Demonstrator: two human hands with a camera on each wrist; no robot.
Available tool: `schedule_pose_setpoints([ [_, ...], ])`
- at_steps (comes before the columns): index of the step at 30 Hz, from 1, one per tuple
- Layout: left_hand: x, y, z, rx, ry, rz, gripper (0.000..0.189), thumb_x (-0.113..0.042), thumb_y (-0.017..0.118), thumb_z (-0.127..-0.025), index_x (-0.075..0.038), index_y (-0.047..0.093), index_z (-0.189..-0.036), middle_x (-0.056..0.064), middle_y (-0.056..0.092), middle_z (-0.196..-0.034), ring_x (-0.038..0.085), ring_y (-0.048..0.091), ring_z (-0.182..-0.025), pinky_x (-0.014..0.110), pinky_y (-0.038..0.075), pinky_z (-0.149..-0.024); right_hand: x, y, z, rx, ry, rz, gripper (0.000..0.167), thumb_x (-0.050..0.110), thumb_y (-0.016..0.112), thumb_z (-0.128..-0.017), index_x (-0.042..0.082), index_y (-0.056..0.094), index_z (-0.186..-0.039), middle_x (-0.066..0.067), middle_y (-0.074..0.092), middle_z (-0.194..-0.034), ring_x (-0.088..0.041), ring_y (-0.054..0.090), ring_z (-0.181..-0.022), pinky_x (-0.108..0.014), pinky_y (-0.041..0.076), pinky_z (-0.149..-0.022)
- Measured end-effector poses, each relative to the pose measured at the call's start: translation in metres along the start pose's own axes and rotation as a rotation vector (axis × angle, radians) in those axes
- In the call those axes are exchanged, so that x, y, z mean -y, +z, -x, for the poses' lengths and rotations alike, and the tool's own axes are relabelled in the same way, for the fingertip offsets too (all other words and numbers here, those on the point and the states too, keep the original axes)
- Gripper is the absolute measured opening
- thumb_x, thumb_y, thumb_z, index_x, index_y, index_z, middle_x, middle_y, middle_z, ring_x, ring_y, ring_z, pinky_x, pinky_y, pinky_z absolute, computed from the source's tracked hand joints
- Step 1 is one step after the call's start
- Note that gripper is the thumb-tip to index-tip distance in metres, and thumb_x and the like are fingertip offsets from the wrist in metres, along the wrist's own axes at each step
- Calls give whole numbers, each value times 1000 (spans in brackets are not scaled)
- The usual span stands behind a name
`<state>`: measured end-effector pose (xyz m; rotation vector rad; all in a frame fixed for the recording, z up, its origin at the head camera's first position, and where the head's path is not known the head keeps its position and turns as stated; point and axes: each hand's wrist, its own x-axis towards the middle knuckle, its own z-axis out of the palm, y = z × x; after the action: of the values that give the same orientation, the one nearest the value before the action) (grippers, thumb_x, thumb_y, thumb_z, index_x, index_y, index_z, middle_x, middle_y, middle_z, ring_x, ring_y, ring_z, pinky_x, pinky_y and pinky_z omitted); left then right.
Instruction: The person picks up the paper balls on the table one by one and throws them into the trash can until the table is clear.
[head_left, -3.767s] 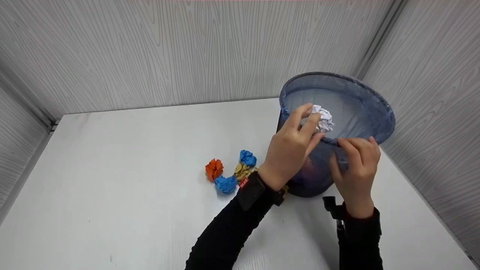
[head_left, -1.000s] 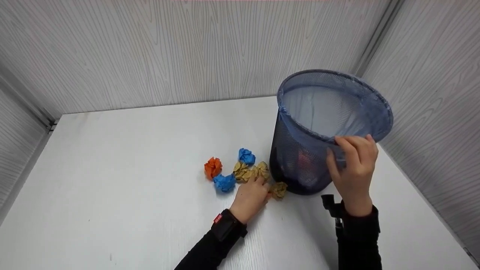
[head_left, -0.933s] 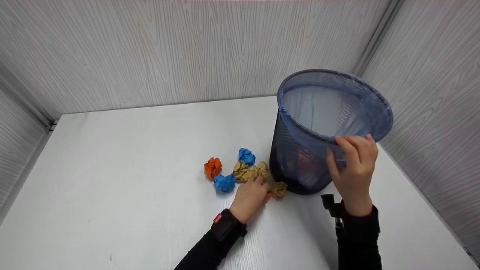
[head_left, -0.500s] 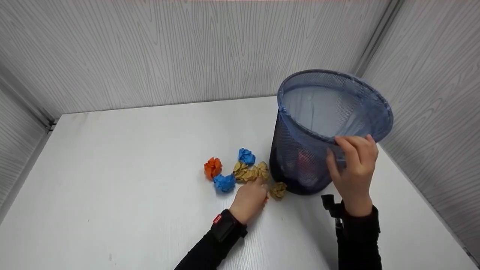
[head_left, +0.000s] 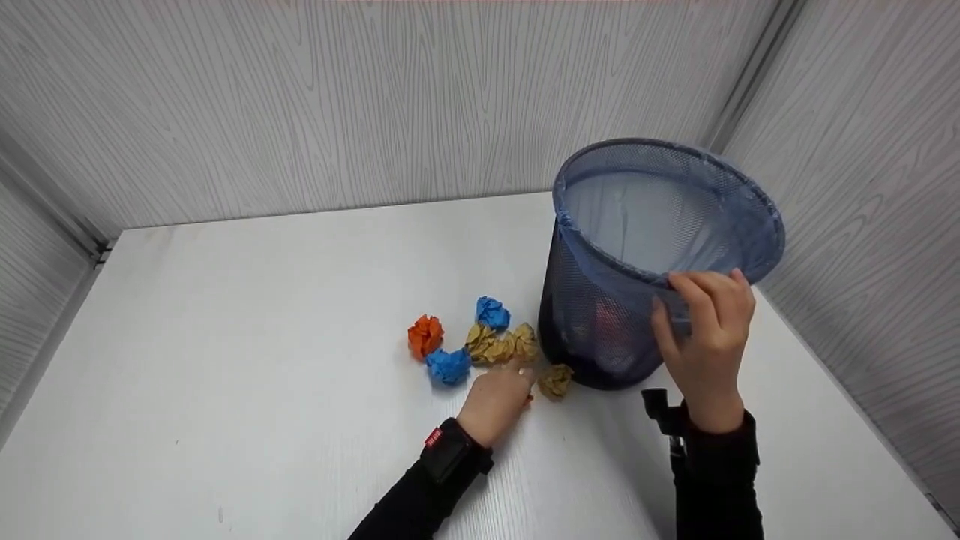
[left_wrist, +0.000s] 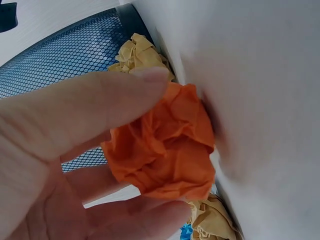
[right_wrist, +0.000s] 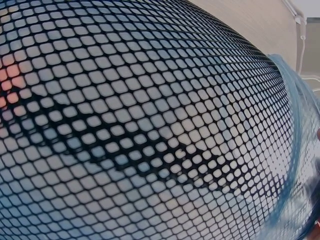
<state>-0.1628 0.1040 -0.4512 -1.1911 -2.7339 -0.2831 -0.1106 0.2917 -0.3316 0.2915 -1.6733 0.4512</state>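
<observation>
So the orange paper ball (left_wrist: 170,145) is in the left hand (head_left: 495,401), low over the tabletop (head_left: 262,337), with the grip narrow, thumb on one side and fingers on the other. Can't tell if the ball touches the surface. Just beyond it there's a tan ball (head_left: 556,382) right by the base of the mesh bin (head_left: 566,300), and on the other side a tan clump (head_left: 499,346), lumps jammed together so I won't swear to a count. Next out are two blue balls, one farther back (head_left: 493,313) and one nearer (head_left: 448,367), then a second orange ball (head_left: 425,336) at the far left end. The right hand (head_left: 709,337) has the bin's front rim pinched, over the blue liner (head_left: 720,191).

Progress-wise I'd call it partway: a reddish patch (head_left: 611,322) shows through the mesh, so something looks to be in the bin already. How much, no idea. Everything I listed on the tabletop is left, plus the held one.

As for the views, from the head you barely catch an orange sliver under the hand; the left wrist camera shows the whole crumpled ball and that hold. The right wrist one is nearly all mesh, with red at its left edge and hardly any fingers, so only the head view really shows that pinch.
</observation>
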Motion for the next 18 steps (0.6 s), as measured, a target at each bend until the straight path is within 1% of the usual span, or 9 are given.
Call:
schedule_pose_setpoints([
  [5,2,1,1,-18,26,-25,14,-16,67,-77,-10,67,-89,9,60,-93,21,58,-68,30,47,-49,-4,0,3,7,3,5,23,19,58,-82,-4,60,-87,-15,56,-85,-32,48,-82,-52,26,-92],
  [11,2,-1,0,-27,30,-27,12,-14,66,-77,-10,67,-89,9,59,-95,22,58,-69,30,47,-49,-6,0,4,11,1,-1,24,20,58,-83,-4,60,-87,-15,56,-85,-33,48,-82,-52,26,-92],
  [14,2,-3,0,-35,28,-34,10,-8,63,-79,-9,67,-88,9,59,-93,22,58,-67,31,47,-48,-6,0,4,12,-1,2,24,19,58,-83,-4,60,-87,-15,56,-85,-33,49,-82,-51,26,-92],
  [18,1,-5,-1,-37,20,-37,15,0,57,-81,-8,66,-89,10,59,-91,22,58,-66,31,47,-47,-6,0,4,13,-3,4,24,19,59,-83,-4,60,-87,-16,56,-86,-33,49,-83,-51,26,-92],
])
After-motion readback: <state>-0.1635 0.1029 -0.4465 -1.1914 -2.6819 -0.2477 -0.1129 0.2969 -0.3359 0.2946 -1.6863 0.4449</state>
